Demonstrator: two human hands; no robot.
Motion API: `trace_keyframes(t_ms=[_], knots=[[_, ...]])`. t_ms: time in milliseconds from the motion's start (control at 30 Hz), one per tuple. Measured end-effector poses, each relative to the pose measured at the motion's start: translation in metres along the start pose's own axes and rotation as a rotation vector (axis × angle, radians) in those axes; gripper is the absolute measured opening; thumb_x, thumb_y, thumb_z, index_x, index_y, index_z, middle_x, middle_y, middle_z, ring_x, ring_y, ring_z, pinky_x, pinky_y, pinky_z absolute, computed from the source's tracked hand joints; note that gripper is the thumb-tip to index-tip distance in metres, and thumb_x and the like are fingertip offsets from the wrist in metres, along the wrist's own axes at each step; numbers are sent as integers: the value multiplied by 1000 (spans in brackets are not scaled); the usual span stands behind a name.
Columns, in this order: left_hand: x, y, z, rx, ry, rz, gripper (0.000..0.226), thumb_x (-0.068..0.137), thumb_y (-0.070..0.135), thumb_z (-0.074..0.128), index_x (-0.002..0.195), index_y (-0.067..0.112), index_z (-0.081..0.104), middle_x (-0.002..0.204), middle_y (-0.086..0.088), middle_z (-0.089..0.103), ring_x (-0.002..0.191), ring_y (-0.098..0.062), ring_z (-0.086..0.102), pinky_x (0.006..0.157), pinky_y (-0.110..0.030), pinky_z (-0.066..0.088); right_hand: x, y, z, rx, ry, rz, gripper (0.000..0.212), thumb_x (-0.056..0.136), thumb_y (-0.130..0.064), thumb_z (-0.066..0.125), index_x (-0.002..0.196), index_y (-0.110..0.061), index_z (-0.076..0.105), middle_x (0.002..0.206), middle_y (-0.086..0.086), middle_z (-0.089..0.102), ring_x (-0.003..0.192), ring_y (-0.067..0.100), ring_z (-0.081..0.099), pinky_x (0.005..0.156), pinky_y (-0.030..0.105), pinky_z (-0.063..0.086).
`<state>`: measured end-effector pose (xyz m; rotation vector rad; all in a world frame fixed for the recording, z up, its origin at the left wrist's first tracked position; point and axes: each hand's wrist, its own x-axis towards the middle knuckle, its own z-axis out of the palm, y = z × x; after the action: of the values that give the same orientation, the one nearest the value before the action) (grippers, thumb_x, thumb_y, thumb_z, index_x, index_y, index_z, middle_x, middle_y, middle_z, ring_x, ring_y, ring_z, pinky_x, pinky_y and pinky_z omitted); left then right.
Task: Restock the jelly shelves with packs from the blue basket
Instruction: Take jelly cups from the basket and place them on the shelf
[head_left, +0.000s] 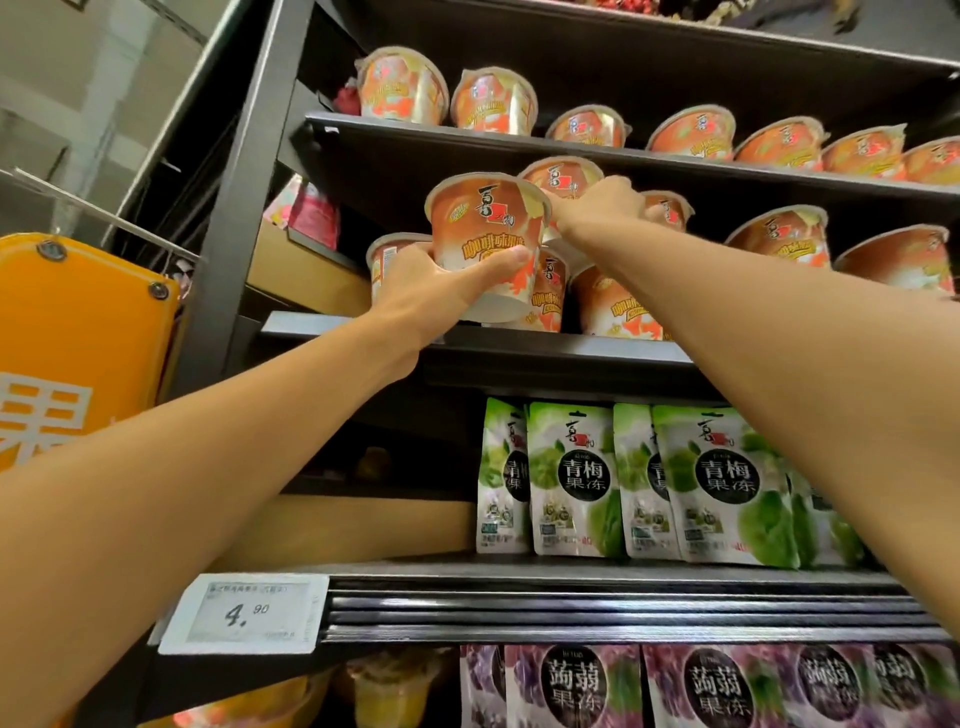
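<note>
At the shelf (519, 347), left hand (415, 291) holds jelly cup (483, 228) upright.

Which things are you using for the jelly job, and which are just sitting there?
Job: left hand holding an orange jelly cup; right hand at the stacked cups; their shelf.
Just there: green pouches, purple pouches, price tag, orange sign.

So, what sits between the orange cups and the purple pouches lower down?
A row of green pouches, standing upright on a shelf of their own; the head view shows them.
</note>
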<state>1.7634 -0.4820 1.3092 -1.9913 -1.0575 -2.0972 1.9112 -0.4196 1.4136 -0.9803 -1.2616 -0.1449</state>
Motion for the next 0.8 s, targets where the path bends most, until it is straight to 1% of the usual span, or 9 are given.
trace_keyframes(t_ms=[133, 233, 300, 367, 433, 500, 600, 700, 800], knots=[[2, -1, 0, -17, -5, -17, 34, 70, 57, 77, 87, 32, 61, 91, 11, 70, 95, -8, 65, 94, -37, 54, -5, 9, 5, -104, 69, 17, 76, 77, -76, 57, 120, -14, 59, 142, 14, 48, 137, 37, 32, 111, 51, 26], [6, 3, -4, -19, 26, -13, 34, 71, 57, 77, 85, 31, 61, 90, 11, 69, 92, -6, 65, 87, -32, 54, -14, 21, 5, -66, 164, -65, 75, 84, -69, 55, 129, -9, 51, 137, 13, 53, 132, 32, 41, 106, 47, 34], [9, 10, -7, -9, 51, 13, 35, 70, 58, 77, 85, 30, 62, 89, 12, 69, 89, -3, 64, 74, -23, 50, -24, 36, 3, 19, 268, -195, 47, 93, -55, 51, 112, -13, 58, 111, 6, 64, 106, 23, 56, 83, 36, 47], [15, 19, -11, -1, 92, 42, 39, 68, 60, 78, 87, 29, 63, 89, 12, 69, 86, -1, 65, 66, -17, 47, -36, 54, 2, 61, 279, -301, 36, 98, -42, 43, 75, -19, 58, 73, -2, 59, 69, 14, 53, 55, 26, 34], [27, 28, -13, 5, 151, 47, 59, 62, 67, 78, 101, 25, 65, 97, 9, 69, 92, -7, 66, 75, -22, 54, -47, 73, 1, -11, 231, -386, 45, 96, -36, 40, 55, -20, 46, 55, -4, 47, 52, 11, 43, 48, 25, 22], [39, 36, -13, 62, 203, 24, 85, 49, 78, 74, 113, 23, 64, 106, 6, 69, 101, -13, 65, 91, -34, 54, -55, 86, -1, -97, 201, -471, 47, 94, -33, 41, 50, -19, 43, 50, -4, 44, 48, 11, 38, 47, 25, 19], [51, 43, -12, 184, 239, -12, 108, 31, 90, 62, 117, 26, 64, 118, 3, 66, 117, -22, 58, 102, -43, 46, -64, 95, -2, -104, 178, -560, 51, 93, -31, 48, 45, -21, 34, 43, -6, 35, 42, 10, 32, 46, 23, 17], [61, 41, -9, 257, 237, -49, 115, 27, 92, 58, 122, 28, 61, 128, 1, 61, 126, -25, 51, 107, -46, 41, -69, 99, -3, -55, 169, -595, 51, 91, -29, 51, 45, -24, 31, 42, -7, 35, 42, 8, 32, 47, 22, 18], [68, 34, -6, 382, 251, -78, 110, 42, 93, 59, 130, 27, 56, 134, -1, 57, 130, -26, 47, 110, -47, 37, -71, 100, 2, -36, 156, -567, 49, 92, -29, 50, 47, -23, 32, 46, -7, 37, 46, 8, 34, 47, 22, 21]])
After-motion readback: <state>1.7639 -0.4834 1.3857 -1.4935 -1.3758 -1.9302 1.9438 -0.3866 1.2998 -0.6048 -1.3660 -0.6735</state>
